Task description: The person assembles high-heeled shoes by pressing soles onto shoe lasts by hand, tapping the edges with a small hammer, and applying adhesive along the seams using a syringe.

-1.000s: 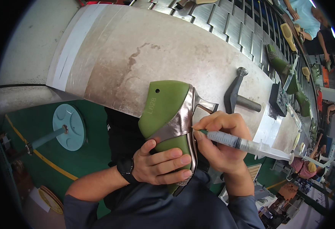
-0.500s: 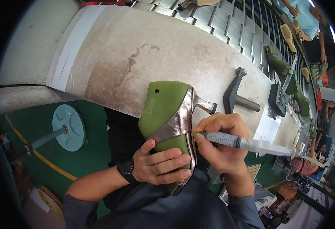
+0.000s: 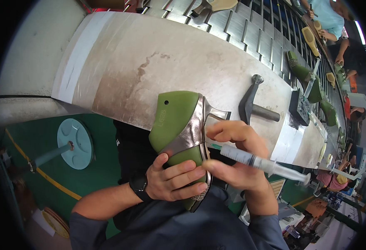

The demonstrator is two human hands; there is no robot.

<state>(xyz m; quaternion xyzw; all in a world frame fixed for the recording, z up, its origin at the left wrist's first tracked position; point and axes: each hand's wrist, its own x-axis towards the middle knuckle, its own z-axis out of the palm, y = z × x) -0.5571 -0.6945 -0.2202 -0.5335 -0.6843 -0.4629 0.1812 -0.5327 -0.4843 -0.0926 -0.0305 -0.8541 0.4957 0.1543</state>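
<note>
My left hand [image 3: 172,179] is wrapped round the toe end of a green shoe last [image 3: 176,112], which wears a metallic bronze high-heeled sandal [image 3: 190,127]. The shoe lies on its side with the heel [image 3: 216,112] pointing right. In my right hand [image 3: 243,166] lies a clear syringe [image 3: 249,159] with a green tip, held loosely in the crook of the hand. Its thumb presses at the sole's edge; the forefinger is lifted off the syringe, and the other fingers are partly hidden. The syringe tip is close to the sole edge.
A hammer [image 3: 251,102] lies on the worn bench top [image 3: 120,71], beside a black block [image 3: 300,108]. Beyond the bench runs a slatted metal conveyor [image 3: 237,31] with green lasts and pale shoe parts. A blue round-based stand [image 3: 74,143] is on the floor at left. Other people work at far right.
My right hand's pinch near the syringe tip has loosened and its thumb has shifted down to the sole edge. The syringe has tilted, its plunger end lower. The shoe has shifted slightly left.
</note>
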